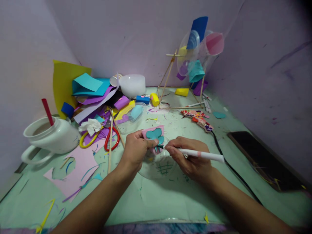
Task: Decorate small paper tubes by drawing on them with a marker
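Note:
My left hand (135, 148) pinches a small pink paper piece (160, 129) that carries a teal flower-like shape (154, 133). In my right hand (191, 156) is a white marker (201, 154) with a pink band, held like a pen. Its dark tip meets or nearly meets the lower edge of the flower piece; I cannot tell which. Beneath both hands lies a clear plastic disc (148, 172), with a green grid of lines showing at its right part. My left thumb covers part of the teal shape.
Left are a white mug (58, 138), pink paper scrap (80, 167), red-handled scissors (118, 138) and coloured sheets (91, 84). A stick frame with plastic cups (213, 44) stands at the back. Right are a patterned glue gun (198, 119), its cord (225, 159) and a dark phone (263, 159).

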A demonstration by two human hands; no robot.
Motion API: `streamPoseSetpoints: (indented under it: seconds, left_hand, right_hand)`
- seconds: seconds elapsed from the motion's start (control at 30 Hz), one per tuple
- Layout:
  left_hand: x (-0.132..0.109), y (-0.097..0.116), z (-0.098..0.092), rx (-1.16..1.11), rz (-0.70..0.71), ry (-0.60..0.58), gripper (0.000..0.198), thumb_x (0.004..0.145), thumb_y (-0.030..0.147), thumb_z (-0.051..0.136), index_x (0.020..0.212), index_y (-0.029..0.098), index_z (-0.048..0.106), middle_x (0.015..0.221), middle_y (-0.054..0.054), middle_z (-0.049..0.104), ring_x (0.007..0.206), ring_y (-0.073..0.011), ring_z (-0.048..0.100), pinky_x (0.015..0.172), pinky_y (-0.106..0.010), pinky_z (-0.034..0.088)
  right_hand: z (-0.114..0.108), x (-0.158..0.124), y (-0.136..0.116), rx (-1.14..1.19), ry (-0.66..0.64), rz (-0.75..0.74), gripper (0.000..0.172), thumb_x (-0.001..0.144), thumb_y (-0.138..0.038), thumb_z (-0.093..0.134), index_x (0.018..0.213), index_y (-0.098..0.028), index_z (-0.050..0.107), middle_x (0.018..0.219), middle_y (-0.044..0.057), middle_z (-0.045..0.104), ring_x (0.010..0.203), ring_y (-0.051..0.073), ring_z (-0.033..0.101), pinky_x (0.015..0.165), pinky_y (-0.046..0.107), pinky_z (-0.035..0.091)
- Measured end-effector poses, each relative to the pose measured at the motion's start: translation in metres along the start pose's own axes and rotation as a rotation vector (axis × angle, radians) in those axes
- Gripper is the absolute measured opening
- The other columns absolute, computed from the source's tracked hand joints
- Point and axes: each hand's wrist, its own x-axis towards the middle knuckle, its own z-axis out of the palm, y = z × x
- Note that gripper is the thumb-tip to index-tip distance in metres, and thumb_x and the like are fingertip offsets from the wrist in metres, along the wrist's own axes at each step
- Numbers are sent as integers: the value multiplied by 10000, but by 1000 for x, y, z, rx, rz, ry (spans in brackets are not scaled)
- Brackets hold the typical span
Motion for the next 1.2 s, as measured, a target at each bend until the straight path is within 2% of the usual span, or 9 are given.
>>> streamPoseSetpoints:
  seconds: [0.17,0.43,0.67,1.07,1.2]
  left_hand:
    - [0,0,-1,11,10,-24,125,445,123,715,479,150,598,409,26,586,387,-117,522,469,-243,421]
    - [1,-1,-1,20,-10,6,127,420,130,715,501,146,618,420,26,596,401,-114,522,475,-239,417]
    - [1,-3,0,37,-22,-1,115,420,145,696,495,153,610,408,29,585,387,-123,518,455,-243,404]
    - [3,-1,-1,-10,-1,26,152,390,125,720,525,129,650,454,17,629,413,-103,524,485,-235,437]
    - [4,-2,-1,18,-22,63,160,393,139,715,540,134,651,467,7,638,429,-125,545,480,-247,433]
  right_hand:
    - [0,1,-1,8,-10,21,171,866,-190,538,744,-198,657,612,16,673,481,118,580,500,249,452]
    - [-1,2,-1,23,-4,7,159,856,-168,546,733,-183,645,590,8,660,464,102,554,465,227,420]
    - [1,2,0,109,63,5,159,834,-125,561,694,-146,634,532,-13,607,411,62,475,406,188,355]
    - [-1,2,-1,201,-1,24,197,828,-116,563,643,-120,630,492,-20,563,415,44,465,406,155,354]
    - [-5,3,-4,307,81,101,194,845,-126,534,677,-135,630,511,-30,561,424,48,481,398,149,365]
